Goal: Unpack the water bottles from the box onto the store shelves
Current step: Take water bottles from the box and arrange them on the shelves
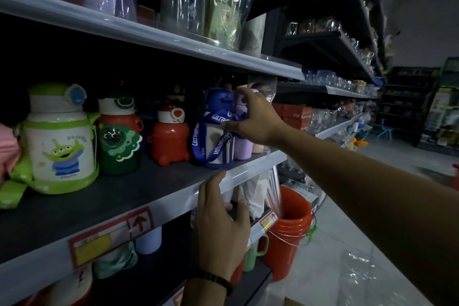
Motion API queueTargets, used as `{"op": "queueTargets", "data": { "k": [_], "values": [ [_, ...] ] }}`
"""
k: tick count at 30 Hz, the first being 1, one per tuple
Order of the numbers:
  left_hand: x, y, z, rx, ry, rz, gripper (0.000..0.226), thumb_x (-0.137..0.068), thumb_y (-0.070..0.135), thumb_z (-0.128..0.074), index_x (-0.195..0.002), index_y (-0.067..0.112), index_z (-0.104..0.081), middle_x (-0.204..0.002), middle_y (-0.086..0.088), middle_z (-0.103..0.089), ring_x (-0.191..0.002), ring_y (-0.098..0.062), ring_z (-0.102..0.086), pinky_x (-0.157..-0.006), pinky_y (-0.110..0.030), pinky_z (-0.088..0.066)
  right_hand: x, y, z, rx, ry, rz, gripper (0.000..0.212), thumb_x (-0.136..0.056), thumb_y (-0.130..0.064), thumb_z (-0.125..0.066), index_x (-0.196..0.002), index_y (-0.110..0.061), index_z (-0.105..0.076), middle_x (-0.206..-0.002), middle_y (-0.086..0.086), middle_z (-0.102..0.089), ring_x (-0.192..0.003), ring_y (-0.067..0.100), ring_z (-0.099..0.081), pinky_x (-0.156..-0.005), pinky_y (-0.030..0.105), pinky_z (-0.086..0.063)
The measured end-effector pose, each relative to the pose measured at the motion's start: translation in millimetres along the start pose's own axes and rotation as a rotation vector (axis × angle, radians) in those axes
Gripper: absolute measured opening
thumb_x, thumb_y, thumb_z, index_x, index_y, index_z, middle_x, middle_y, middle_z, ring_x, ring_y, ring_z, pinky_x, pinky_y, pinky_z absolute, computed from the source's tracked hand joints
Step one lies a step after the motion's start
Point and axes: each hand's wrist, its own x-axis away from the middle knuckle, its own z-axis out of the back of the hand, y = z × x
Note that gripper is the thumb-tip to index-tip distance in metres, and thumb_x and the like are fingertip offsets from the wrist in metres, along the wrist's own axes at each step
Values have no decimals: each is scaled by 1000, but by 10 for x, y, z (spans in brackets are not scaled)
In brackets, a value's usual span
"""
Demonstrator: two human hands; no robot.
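Several bottles (169, 142) are lined up left of the blue bottle (215, 137), which is gripped at lid and strap by the right hand (250, 119), likely to square it in line. Below it, the left hand (218, 221) is rested slack on the shelf (258, 164) edge, probably for balance.

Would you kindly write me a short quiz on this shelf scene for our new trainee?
1. True or false: the left hand holds a bottle.
2. Which bottle stands just left of the blue bottle? A) red bottle B) lilac bottle C) green bottle
3. What stands on the floor below the right end of the shelf?

Key
1. False: its fingertips only touch the shelf's front edge.
2. A.
3. An orange bucket.
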Motion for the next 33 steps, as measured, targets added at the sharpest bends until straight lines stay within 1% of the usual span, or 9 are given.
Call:
{"op": "queueTargets", "data": {
  "k": [5, 7, 9, 11, 15, 22, 24, 28, 33],
  "values": [
    [93, 30, -99, 60, -61, 18, 45, -89, 18, -77, -127, 36, -58, -125, 17, -55, -87, -1, -68, -67, -12, -54, 415, 29, 216, -185, 44, -130, 70, -81, -41, -87, -139, -16, -57, -126, 9, -67, -113, 25, -65, -98, 45, -55],
    [174, 40, -174, 209, -110, 134, 33, -87, 17, -77, -110, 35, -62, -117, 14, -65, -88, -8, -71, -72, -22, -58, 649, 85, 257, -318, 86, -242, 48, -82, -42, -86, -119, -19, -65, -107, 2, -74, -98, 21, -71, -90, 43, -59],
    [261, 7, -252, 317, -145, 263, 26, -84, 18, -77, -102, 31, -65, -109, 11, -70, -94, -19, -73, -85, -47, -61, 927, 199, 278, -392, 94, -319, 36, -79, -43, -86, -101, -21, -70, -96, 1, -76, -89, 21, -73, -86, 43, -61],
    [364, -27, -301, 304, -169, 306, 24, -85, 14, -77, -99, 30, -66, -105, 11, -71, -96, -22, -73, -90, -53, -60, 1249, 325, 299, -462, 47, -376, 29, -78, -40, -85, -93, -19, -72, -90, 5, -77, -85, 26, -75, -81, 48, -61],
    [597, 49, -379, 280, -253, 357, 24, -85, 19, -77, -98, 36, -66, -105, 9, -72, -97, -24, -73, -89, -48, -61, 1890, 582, 371, -596, -6, -486, 18, -86, -23, -82, -90, -9, -72, -82, 11, -74, -72, 25, -72, -62, 37, -54],
    [1295, 82, -782, 216, -536, 420, 16, -95, 11, -68, -108, 13, -58, -94, -7, -69, -75, -18, -65, -58, -25, -53, 2899, 980, 409, -628, -81, -646, 16, -91, -10, -76, -94, 5, -72, -87, 22, -76, -69, 20, -67, -53, 22, -50],
    [1553, -42, -950, 175, -623, 475, 20, -92, 14, -71, -107, 17, -57, -96, -9, -69, -74, -18, -63, -54, -25, -48, 3216, 1163, 366, -586, -93, -687, 18, -89, -11, -75, -94, 6, -71, -89, 24, -75, -69, 24, -67, -53, 24, -51],
    [2023, -548, -1269, 36, -687, 501, 32, -62, 33, -73, -90, 27, -60, -91, -3, -69, -89, -29, -67, -76, -42, -57, 3898, 1588, 213, -536, -112, -817, 11, -87, -19, -79, -90, -8, -76, -84, 12, -79, -68, 16, -71, -58, 28, -52],
    [2417, -706, -1346, -197, -800, 503, 25, -83, 21, -78, -89, 31, -56, -96, 6, -68, -95, -19, -68, -91, -40, -57, 4660, 1979, -7, -519, -123, -1022, 16, -87, -13, -81, -96, -3, -73, -80, 11, -73, -64, 17, -65, -51, 22, -46]
  ]
}}
